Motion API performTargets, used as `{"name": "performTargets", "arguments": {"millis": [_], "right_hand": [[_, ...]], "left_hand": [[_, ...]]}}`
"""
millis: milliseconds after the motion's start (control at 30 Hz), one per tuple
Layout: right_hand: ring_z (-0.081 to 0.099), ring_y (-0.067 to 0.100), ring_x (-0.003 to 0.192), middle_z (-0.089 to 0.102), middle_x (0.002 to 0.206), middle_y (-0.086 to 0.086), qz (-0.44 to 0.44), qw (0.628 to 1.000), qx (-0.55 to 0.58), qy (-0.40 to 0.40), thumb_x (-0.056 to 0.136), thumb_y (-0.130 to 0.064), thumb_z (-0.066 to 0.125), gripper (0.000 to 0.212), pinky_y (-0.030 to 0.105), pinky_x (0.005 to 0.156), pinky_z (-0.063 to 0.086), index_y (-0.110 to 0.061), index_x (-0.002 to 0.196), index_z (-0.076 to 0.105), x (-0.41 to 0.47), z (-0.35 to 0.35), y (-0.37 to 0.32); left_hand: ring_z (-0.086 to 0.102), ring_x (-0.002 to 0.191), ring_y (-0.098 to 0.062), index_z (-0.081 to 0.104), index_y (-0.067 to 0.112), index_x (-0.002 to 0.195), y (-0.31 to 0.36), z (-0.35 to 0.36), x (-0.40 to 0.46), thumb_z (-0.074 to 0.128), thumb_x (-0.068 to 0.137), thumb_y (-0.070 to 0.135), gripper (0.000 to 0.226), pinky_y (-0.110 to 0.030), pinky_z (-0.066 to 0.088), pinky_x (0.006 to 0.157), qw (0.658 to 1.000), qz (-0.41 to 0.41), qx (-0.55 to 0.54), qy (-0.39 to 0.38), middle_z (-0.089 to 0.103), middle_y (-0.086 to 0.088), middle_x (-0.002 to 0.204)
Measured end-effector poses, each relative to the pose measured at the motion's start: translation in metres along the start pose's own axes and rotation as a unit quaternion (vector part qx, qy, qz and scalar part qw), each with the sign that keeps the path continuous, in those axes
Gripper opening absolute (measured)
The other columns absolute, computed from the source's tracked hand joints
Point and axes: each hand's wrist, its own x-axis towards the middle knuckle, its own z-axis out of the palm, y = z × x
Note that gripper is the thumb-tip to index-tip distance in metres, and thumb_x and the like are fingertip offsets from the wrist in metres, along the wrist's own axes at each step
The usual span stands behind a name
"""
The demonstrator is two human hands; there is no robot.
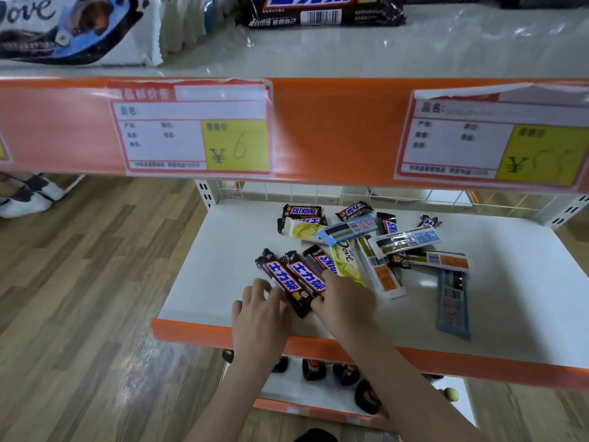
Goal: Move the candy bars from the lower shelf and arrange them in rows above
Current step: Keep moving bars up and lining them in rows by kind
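Note:
A loose pile of candy bars (360, 237) lies on the white lower shelf (223, 250): dark Snickers bars, pale yellow Dove bars and blue-striped ones. Two Snickers bars (293, 279) lie side by side at the pile's near left. My left hand (259, 309) rests with its fingers on the near end of the left bar. My right hand (345, 303) covers the near end of the right bar, fingers curled at it. The upper shelf (414, 49) holds a Dove bar (73, 27) at the left and a Snickers bar (322, 11) further right.
An orange price strip (334, 132) with two price tags fronts the upper shelf. A single blue bar (452, 304) lies apart at the lower shelf's right. A lower tier holds dark items (344, 374). Wooden floor lies to the left, with someone's shoes (28, 196).

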Motion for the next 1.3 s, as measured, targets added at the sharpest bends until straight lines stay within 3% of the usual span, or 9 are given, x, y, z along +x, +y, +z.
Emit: {"name": "performTargets", "arguments": {"millis": [100, 200, 367, 533, 800, 967, 1067, 1167, 1300], "right_hand": [[0.06, 0.019, 0.098, 0.059, 0.111, 0.002, 0.025, 0.998, -0.054, -0.01, 0.091, -0.022, 0.059, 0.026, 0.026, 0.066, 0.04, -0.017, 0.116, 0.053, 0.008, -0.007, 0.005], [0.051, 0.02, 0.11, 0.047, 0.126, 0.004, 0.004, 0.997, -0.073, 0.004, 0.09, -0.023, 0.061, 0.03, 0.028, 0.077, 0.044, -0.016, 0.118, 0.054, 0.014, -0.005, 0.001], [0.042, 0.022, 0.122, 0.054, 0.126, 0.0, -0.041, 0.996, -0.072, -0.014, 0.093, -0.035, 0.055, 0.034, 0.035, 0.096, 0.037, -0.019, 0.122, 0.05, 0.021, 0.002, 0.005], [0.039, 0.023, 0.126, 0.056, 0.126, 0.0, -0.072, 0.991, -0.098, -0.047, 0.09, -0.038, 0.059, 0.041, 0.037, 0.1, 0.034, -0.019, 0.126, 0.049, 0.03, -0.008, 0.006], [0.047, 0.021, 0.12, 0.054, 0.127, 0.0, -0.09, 0.994, -0.054, 0.04, 0.088, -0.012, 0.06, 0.046, 0.037, 0.097, 0.037, -0.023, 0.13, 0.047, -0.002, -0.033, 0.007], [0.049, 0.021, 0.119, 0.055, 0.123, -0.002, -0.069, 0.993, -0.082, 0.057, 0.088, -0.014, 0.061, 0.048, 0.039, 0.097, 0.036, -0.028, 0.131, 0.046, -0.03, -0.064, 0.021], [0.063, 0.023, 0.087, 0.063, 0.089, 0.0, -0.055, 0.99, -0.092, 0.097, 0.058, -0.014, 0.086, 0.047, 0.036, 0.073, 0.047, -0.025, 0.099, 0.066, -0.055, -0.081, 0.03], [0.06, 0.023, 0.061, 0.059, 0.067, -0.001, -0.029, 0.986, -0.114, 0.115, 0.032, -0.005, 0.088, 0.05, 0.029, 0.054, 0.04, -0.023, 0.074, 0.067, -0.081, -0.096, 0.041], [0.064, 0.025, 0.086, 0.067, 0.102, 0.001, -0.016, 0.986, -0.126, 0.106, 0.06, -0.011, 0.081, 0.059, 0.038, 0.069, 0.049, -0.026, 0.115, 0.065, -0.12, -0.127, 0.053]], "left_hand": [[0.053, 0.111, -0.024, 0.054, 0.021, 0.114, -0.007, -0.008, 0.02, 0.078, 0.064, 0.018, 0.055, -0.038, 0.044, 0.079, 0.999, 0.036, 0.022, -0.007, 0.051, 0.0, 0.134], [0.034, 0.132, -0.016, 0.04, 0.027, 0.132, -0.011, -0.011, 0.038, 0.059, 0.086, 0.02, 0.05, -0.038, 0.024, 0.101, 0.995, 0.06, 0.042, -0.069, 0.045, 0.009, 0.138], [0.06, 0.089, -0.02, 0.066, 0.03, 0.094, -0.019, -0.015, 0.036, 0.085, 0.058, 0.033, 0.041, -0.04, 0.041, 0.074, 0.99, 0.084, 0.064, -0.088, 0.065, 0.009, 0.093], [0.059, 0.072, -0.016, 0.068, 0.033, 0.081, -0.031, -0.02, 0.035, 0.089, 0.045, 0.041, 0.042, -0.032, 0.04, 0.059, 0.986, 0.144, 0.032, -0.072, 0.062, 0.014, 0.077], [0.056, 0.074, -0.018, 0.065, 0.031, 0.084, -0.024, -0.05, 0.019, 0.09, 0.047, 0.034, 0.045, -0.028, 0.032, 0.06, 0.988, 0.137, -0.005, -0.076, 0.061, 0.013, 0.082], [0.058, 0.072, -0.018, 0.064, 0.03, 0.081, -0.006, -0.081, 0.006, 0.091, 0.041, 0.038, 0.049, -0.03, 0.037, 0.059, 0.988, 0.131, 0.005, -0.083, 0.062, 0.014, 0.078], [0.058, 0.073, -0.018, 0.065, 0.029, 0.083, 0.007, -0.102, -0.007, 0.09, 0.045, 0.037, 0.046, -0.029, 0.036, 0.062, 0.988, 0.129, -0.013, -0.079, 0.061, 0.015, 0.077], [0.057, 0.073, -0.018, 0.066, 0.029, 0.083, 0.02, -0.122, -0.021, 0.09, 0.048, 0.036, 0.043, -0.029, 0.034, 0.063, 0.989, 0.127, -0.027, -0.073, 0.061, 0.014, 0.077], [0.053, 0.092, -0.019, 0.065, 0.029, 0.095, 0.045, -0.152, -0.038, 0.079, 0.068, 0.036, 0.031, -0.03, 0.027, 0.071, 0.989, 0.117, -0.036, -0.078, 0.062, 0.012, 0.09]]}}
